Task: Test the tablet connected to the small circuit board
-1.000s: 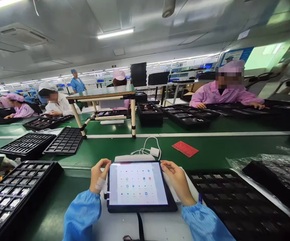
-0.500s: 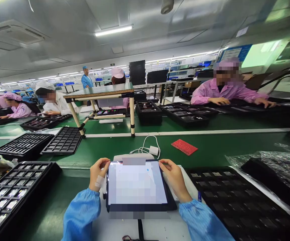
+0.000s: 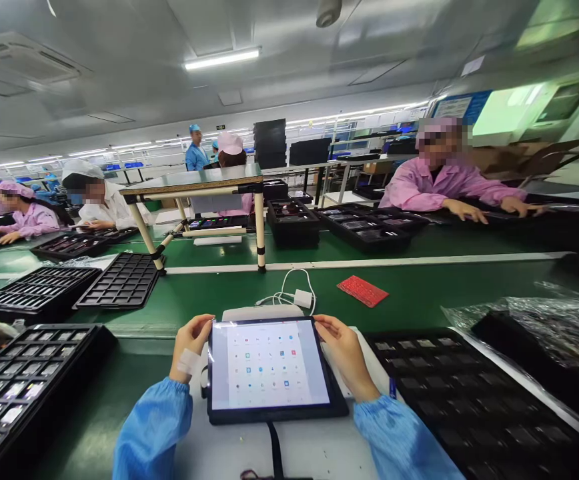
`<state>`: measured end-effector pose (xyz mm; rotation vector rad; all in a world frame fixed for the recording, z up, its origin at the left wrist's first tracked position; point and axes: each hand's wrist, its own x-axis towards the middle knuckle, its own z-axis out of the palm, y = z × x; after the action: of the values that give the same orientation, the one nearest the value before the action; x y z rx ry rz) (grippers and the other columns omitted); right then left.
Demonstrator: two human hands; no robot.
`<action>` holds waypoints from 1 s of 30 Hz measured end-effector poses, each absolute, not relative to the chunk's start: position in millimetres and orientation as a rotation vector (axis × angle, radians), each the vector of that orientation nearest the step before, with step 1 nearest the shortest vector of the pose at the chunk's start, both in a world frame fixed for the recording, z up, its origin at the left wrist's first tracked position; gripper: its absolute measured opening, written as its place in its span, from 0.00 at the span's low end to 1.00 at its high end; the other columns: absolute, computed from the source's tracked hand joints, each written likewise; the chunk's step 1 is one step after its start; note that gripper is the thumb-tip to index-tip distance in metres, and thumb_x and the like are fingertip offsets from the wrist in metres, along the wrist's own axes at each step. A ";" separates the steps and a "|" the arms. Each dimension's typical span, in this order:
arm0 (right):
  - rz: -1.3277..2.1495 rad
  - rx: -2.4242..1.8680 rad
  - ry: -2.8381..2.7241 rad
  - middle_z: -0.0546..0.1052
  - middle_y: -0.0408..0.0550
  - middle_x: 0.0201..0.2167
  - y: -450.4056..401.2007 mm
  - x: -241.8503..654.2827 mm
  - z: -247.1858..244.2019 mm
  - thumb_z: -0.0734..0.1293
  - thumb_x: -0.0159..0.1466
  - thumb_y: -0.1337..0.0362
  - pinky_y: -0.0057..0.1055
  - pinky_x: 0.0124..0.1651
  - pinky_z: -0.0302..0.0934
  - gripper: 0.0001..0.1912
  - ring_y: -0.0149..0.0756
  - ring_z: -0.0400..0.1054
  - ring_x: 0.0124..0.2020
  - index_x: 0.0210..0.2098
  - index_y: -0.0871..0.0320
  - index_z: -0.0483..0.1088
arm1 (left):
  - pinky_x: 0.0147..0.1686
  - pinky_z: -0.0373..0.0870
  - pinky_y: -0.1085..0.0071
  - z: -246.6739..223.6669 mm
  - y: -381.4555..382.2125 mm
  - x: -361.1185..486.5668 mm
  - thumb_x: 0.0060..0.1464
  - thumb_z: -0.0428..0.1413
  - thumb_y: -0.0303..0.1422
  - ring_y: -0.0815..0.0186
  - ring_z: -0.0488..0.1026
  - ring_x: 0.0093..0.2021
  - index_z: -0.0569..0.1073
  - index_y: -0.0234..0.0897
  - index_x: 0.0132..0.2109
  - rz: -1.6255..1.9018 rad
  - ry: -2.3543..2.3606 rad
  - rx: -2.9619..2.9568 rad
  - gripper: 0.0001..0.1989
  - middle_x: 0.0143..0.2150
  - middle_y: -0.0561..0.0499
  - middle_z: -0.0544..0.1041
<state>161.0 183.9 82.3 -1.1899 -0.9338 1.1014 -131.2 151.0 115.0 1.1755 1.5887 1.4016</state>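
A black-framed tablet (image 3: 269,363) stands tilted up over a white mat, its lit screen showing rows of small app icons. My left hand (image 3: 189,343) pinches its upper left corner; a pale strip of tape is round the wrist. At the upper right corner, my right hand (image 3: 340,347) has thumb and fingers closed on the edge. Behind the tablet lie a white charger (image 3: 303,299) with a looped cable and a red packet (image 3: 362,291). A black strap (image 3: 275,447) runs below the tablet over the white mat (image 3: 324,450).
Black compartment trays of small parts stand at left (image 3: 19,380) and right (image 3: 459,387). Clear plastic wrap (image 3: 564,333) covers something dark at far right. A pipe-legged stand (image 3: 194,180) rises across the green bench (image 3: 199,290). Several people work beyond it.
The tablet's screen has gone from a mostly blurred pale page to a grid of icons. Both my hands keep their hold at its corners. The view has shifted slightly.
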 end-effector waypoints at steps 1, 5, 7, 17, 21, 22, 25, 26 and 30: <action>1.110 -1.188 -0.929 0.77 0.55 0.34 183.6 160.8 82.6 0.69 0.39 0.51 0.36 0.44 0.65 0.25 0.43 0.71 0.38 0.32 0.62 0.71 | 0.36 0.66 0.71 116.1 150.5 -131.0 0.31 0.61 0.52 0.63 0.70 0.37 0.73 0.25 0.41 1.401 1.576 1.150 0.35 0.37 0.42 0.76; 1.138 -1.177 -0.928 0.77 0.55 0.34 182.5 160.0 83.6 0.69 0.40 0.51 0.34 0.41 0.64 0.25 0.42 0.71 0.37 0.32 0.63 0.72 | 0.35 0.66 0.74 117.8 149.2 -130.4 0.23 0.66 0.54 0.65 0.70 0.37 0.73 0.25 0.41 1.411 1.534 1.033 0.41 0.37 0.43 0.76; 1.145 -1.180 -0.937 0.77 0.56 0.35 181.4 160.2 84.5 0.68 0.40 0.51 0.33 0.39 0.64 0.26 0.41 0.71 0.36 0.33 0.64 0.72 | 0.34 0.67 0.75 116.8 149.1 -131.2 0.20 0.67 0.55 0.66 0.69 0.37 0.73 0.26 0.41 1.410 1.508 0.971 0.44 0.36 0.45 0.76; 1.075 -1.205 -1.080 0.76 0.54 0.38 174.5 161.3 81.3 0.71 0.40 0.54 0.33 0.38 0.64 0.32 0.35 0.69 0.32 0.42 0.65 0.73 | 0.30 0.70 0.75 120.1 140.2 -135.9 0.18 0.70 0.53 0.68 0.70 0.32 0.70 0.25 0.41 1.424 1.455 0.862 0.45 0.29 0.48 0.75; 1.019 -1.218 -1.143 0.75 0.54 0.39 177.9 161.2 74.7 0.69 0.42 0.53 0.33 0.36 0.63 0.31 0.35 0.68 0.31 0.43 0.64 0.72 | 0.30 0.69 0.76 113.1 141.9 -137.2 0.16 0.70 0.54 0.69 0.70 0.32 0.71 0.26 0.40 1.445 1.464 0.841 0.45 0.32 0.47 0.75; 1.014 -1.220 -1.153 0.75 0.55 0.39 178.2 161.4 73.7 0.69 0.43 0.52 0.34 0.36 0.64 0.31 0.35 0.69 0.31 0.43 0.64 0.72 | 0.31 0.69 0.76 110.8 142.1 -138.0 0.16 0.69 0.55 0.68 0.71 0.33 0.71 0.26 0.40 1.450 1.464 0.846 0.45 0.34 0.46 0.75; 0.988 -1.230 -1.156 0.75 0.58 0.42 176.8 161.7 72.9 0.67 0.46 0.49 0.35 0.37 0.66 0.31 0.39 0.71 0.34 0.43 0.64 0.71 | 0.36 0.70 0.73 107.0 140.1 -140.4 0.20 0.67 0.58 0.66 0.71 0.37 0.71 0.29 0.42 1.491 1.473 0.878 0.45 0.37 0.46 0.75; 0.971 -1.232 -1.153 0.75 0.59 0.43 175.8 161.7 72.9 0.66 0.47 0.48 0.36 0.38 0.66 0.32 0.40 0.72 0.36 0.43 0.65 0.71 | 0.37 0.69 0.72 107.6 138.5 -140.9 0.22 0.66 0.59 0.65 0.71 0.38 0.71 0.29 0.44 1.512 1.488 0.886 0.45 0.38 0.46 0.75; 0.878 -1.220 -1.163 0.75 0.61 0.43 171.3 161.6 72.3 0.65 0.49 0.46 0.37 0.38 0.67 0.32 0.41 0.72 0.36 0.44 0.64 0.69 | 0.39 0.67 0.68 118.9 128.8 -138.2 0.26 0.63 0.53 0.61 0.71 0.42 0.70 0.32 0.46 1.579 1.584 0.927 0.40 0.44 0.43 0.74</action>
<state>161.6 171.3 72.3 -1.2197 -1.1626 0.8785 -138.2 128.8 118.9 0.9265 1.5836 1.5785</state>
